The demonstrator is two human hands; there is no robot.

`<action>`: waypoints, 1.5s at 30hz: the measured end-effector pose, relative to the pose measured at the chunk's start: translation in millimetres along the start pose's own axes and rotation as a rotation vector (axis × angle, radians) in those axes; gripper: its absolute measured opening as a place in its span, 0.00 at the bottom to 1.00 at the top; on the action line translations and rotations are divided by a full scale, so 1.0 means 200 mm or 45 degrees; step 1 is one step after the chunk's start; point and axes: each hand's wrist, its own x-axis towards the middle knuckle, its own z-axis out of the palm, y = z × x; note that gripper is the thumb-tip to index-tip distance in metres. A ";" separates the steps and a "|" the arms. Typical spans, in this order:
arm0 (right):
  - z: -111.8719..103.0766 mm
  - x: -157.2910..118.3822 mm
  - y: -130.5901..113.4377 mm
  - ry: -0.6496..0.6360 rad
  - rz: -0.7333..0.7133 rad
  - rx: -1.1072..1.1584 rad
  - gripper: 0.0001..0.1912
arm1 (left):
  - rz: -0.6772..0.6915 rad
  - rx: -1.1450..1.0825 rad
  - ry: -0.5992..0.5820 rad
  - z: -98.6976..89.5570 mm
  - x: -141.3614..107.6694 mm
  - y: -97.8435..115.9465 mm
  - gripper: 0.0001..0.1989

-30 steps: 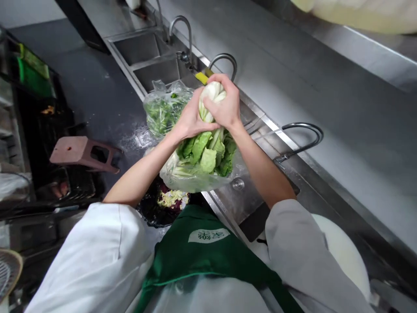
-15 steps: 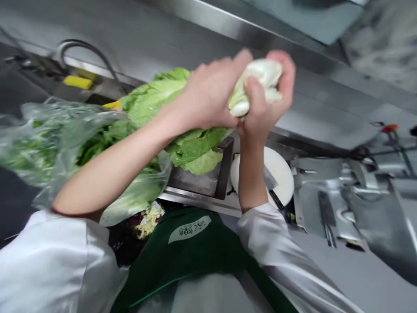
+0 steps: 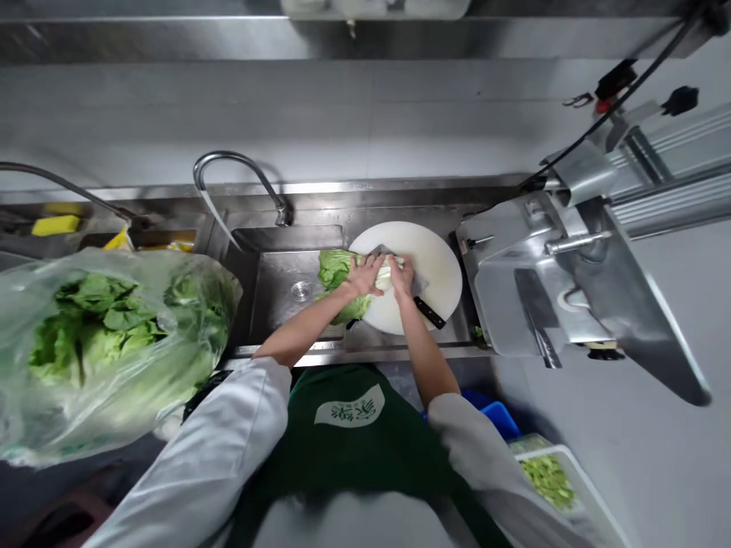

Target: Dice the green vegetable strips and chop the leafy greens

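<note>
A head of leafy green lettuce [image 3: 336, 268] lies at the left part of the round white cutting board [image 3: 442, 262], its leaves reaching over the sink side. My left hand [image 3: 366, 275] rests on top of it with the fingers spread. Around the pale stem end is my right hand [image 3: 402, 278], its fingers curled against it. A cleaver with a black handle [image 3: 429, 313] lies flat on the board, its blade partly hidden under the lettuce and my right hand.
Left of the board is a metal sink [image 3: 279, 293] with a curved faucet [image 3: 237, 156]. A big plastic bag of greens [image 3: 114, 350] fills the left. On the right stands a metal slicer [image 3: 576, 266] with another cleaver [image 3: 537, 312]; a white bin [image 3: 582, 487] sits below.
Both hands have come down with the lettuce from in front of the camera to the board. My left hand's fingers are now spread on it. The view has turned and levelled.
</note>
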 end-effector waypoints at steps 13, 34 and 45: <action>-0.44 -0.23 0.47 -0.595 -0.056 -1.233 0.25 | 0.161 0.111 -0.013 -0.05 0.15 -0.11 0.51; -0.79 -0.21 0.69 -0.382 0.120 -0.668 0.19 | 0.101 0.203 0.050 0.00 0.52 0.47 0.46; -0.90 -0.08 0.68 -0.488 0.038 -0.683 0.18 | -0.344 0.321 0.058 0.19 -0.04 0.28 0.40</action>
